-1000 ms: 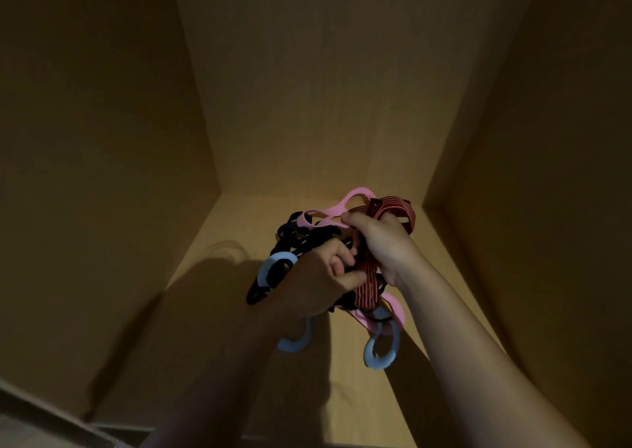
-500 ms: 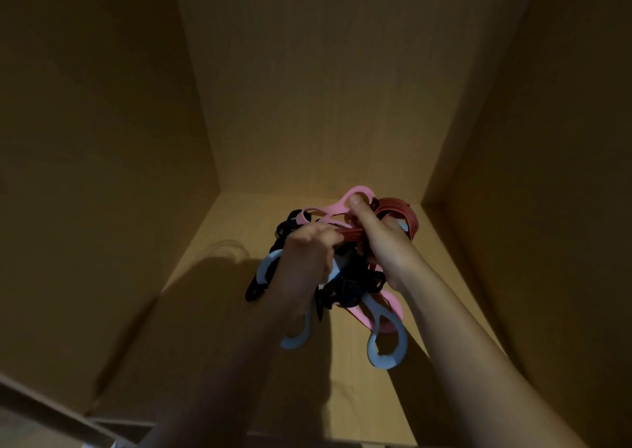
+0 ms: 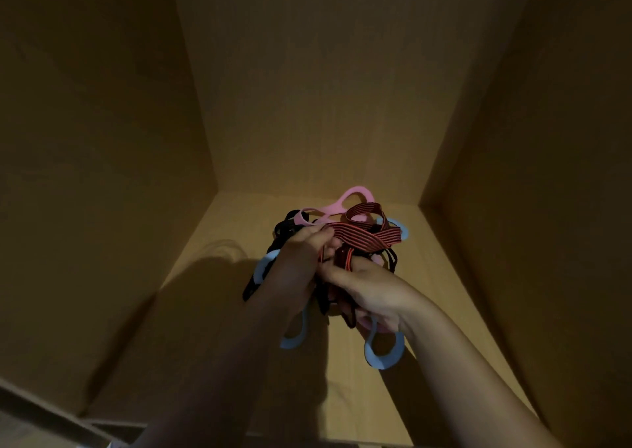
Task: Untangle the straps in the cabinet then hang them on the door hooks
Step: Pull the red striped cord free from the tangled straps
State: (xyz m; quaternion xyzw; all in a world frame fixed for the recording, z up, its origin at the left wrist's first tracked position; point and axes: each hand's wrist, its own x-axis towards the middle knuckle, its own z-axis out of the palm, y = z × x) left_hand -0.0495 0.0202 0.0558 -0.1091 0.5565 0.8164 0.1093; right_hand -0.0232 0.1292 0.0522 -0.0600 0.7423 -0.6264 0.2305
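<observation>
Since half a second ago, the right hand [image 3: 371, 288] has dropped from the top of the tangle of straps [image 3: 338, 254] to its near side, and the red striped strap [image 3: 369, 236] now lies stretched flat across the top.

I see both hands holding the tangle up above the cabinet floor [image 3: 441, 276]. The left hand [image 3: 299, 263] has its fingers curled tight on the left side of the bunch, with its fingertips at the end of the red striped strap. The right hand has its fingers curled round the lower part of that same red strap, which goes down between the two hands.

A pink strap [image 3: 342, 205] sticks out past both hands, toward the back wall [image 3: 307, 88]. A black strap [image 3: 286, 226] bulges out beyond the left hand. A blue strap [image 3: 384, 357] hangs in a loop under the right hand. More blue loops show under the left hand, to its left, and beyond the right hand.
</observation>
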